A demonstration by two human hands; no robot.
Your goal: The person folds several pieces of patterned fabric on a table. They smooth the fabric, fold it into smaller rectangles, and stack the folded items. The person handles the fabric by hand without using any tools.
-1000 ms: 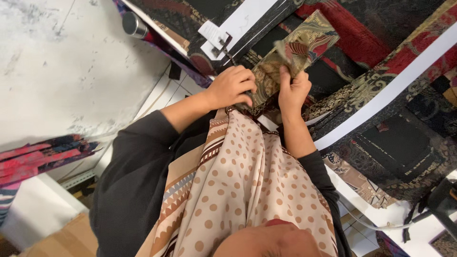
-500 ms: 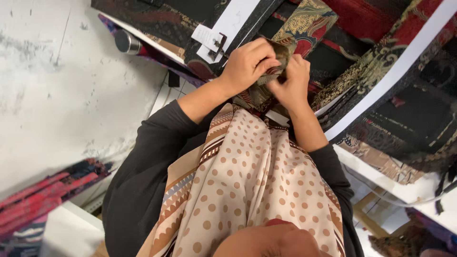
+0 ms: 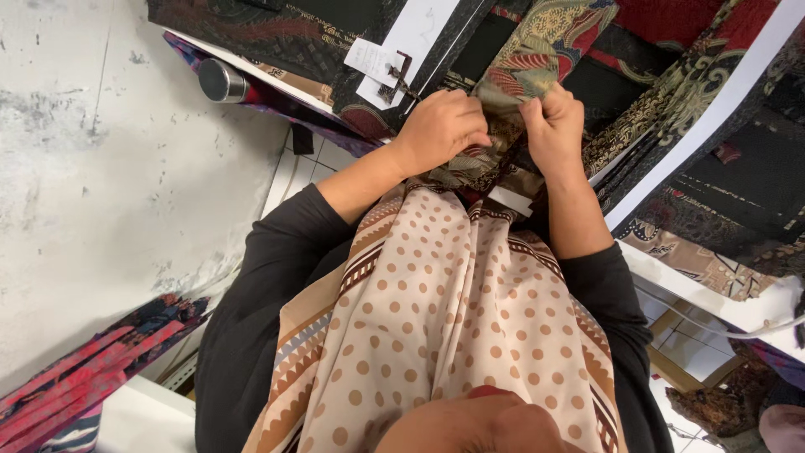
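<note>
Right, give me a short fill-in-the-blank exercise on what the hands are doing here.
1. Both hands grip a strip of patterned ____ between them.
2. The left hand is curled closed, and the right hand grips the strip's ____ edge.
3. The scarf hanging below the forearms is beige with brown ____.
4. The metal cylinder lies to the ____ of both hands.

Missing words: fabric; right; dots; left

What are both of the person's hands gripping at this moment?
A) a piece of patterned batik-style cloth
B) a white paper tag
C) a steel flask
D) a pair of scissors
A: the left hand and the right hand both pinch the patterned cloth between them, while the metal cylinder and the white paper tag lie untouched off to the side.
</note>
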